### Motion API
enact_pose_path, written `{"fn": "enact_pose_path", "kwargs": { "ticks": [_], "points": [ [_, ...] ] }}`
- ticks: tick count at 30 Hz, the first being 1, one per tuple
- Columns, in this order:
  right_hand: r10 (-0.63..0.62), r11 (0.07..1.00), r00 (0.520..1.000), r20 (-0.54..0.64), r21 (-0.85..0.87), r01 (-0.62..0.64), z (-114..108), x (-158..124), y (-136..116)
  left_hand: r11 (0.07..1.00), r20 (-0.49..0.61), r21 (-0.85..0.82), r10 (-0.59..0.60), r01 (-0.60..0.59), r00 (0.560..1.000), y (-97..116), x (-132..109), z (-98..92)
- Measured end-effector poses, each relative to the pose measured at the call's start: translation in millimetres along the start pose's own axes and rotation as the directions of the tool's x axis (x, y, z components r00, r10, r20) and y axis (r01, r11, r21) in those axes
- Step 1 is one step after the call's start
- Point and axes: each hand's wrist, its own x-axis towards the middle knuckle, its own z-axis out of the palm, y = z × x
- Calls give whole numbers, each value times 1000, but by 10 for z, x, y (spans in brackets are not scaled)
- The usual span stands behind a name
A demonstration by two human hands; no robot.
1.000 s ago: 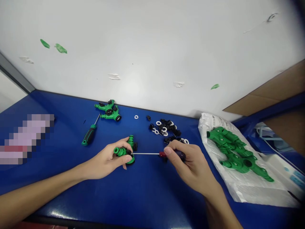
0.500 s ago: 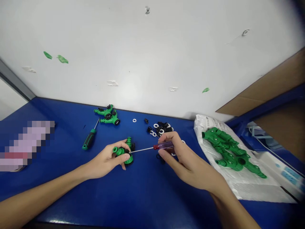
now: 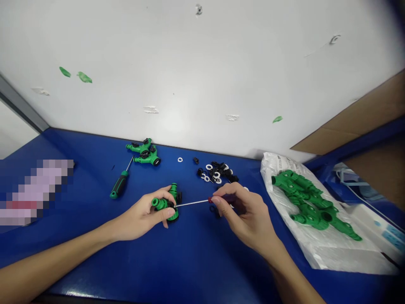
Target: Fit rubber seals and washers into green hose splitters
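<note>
My left hand [image 3: 151, 213] is closed around a green Y-shaped hose connector [image 3: 160, 204] with black valve parts, held just over the blue table. In my right hand [image 3: 243, 213] is a screwdriver [image 3: 193, 203]; its thin metal shaft reaches left and its tip meets the black part of the connector. Fingers cover most of the screwdriver's handle, leaving only a bit of red collar in sight. Beyond my right hand lies a pile of white rings and small black parts [image 3: 218, 171].
Two assembled green connectors [image 3: 147, 155] lie at the back, near a green-and-black screwdriver [image 3: 120, 183]. On the right, a white plastic bag [image 3: 316, 251] bears several green connector bodies [image 3: 303, 194]. Beside it is a white power strip [image 3: 373, 219]. A pixelated object [image 3: 41, 190] sits at left.
My right hand has shifted its grip forward over the screwdriver's handle, now hiding the purple part. The tip stays at the connector, and the view has moved slightly.
</note>
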Motion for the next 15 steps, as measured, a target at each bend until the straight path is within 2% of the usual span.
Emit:
{"fn": "enact_pose_path", "kwargs": {
  "ticks": [5, 7, 12, 15],
  "points": [
    [27, 998, 987, 157, -64, -18, -68, -17, 1, 1000, -20, -24, 0, -1, 1000, -7, 11, -11],
    [48, 997, 986, 159, -71, -37, -79, -20, 14, 1000, -22, -13, 0, 0, 1000, -14, 13, -25],
    [86, 975, 977, 195, -219, -43, -50, -14, 38, 1000, -54, 16, 24, -23, 998, -56, 32, -80],
    [92, 986, 981, 173, -154, -66, -51, -30, 29, 1000, -59, 0, 13, -13, 998, -66, 42, -92]
  ]
}}
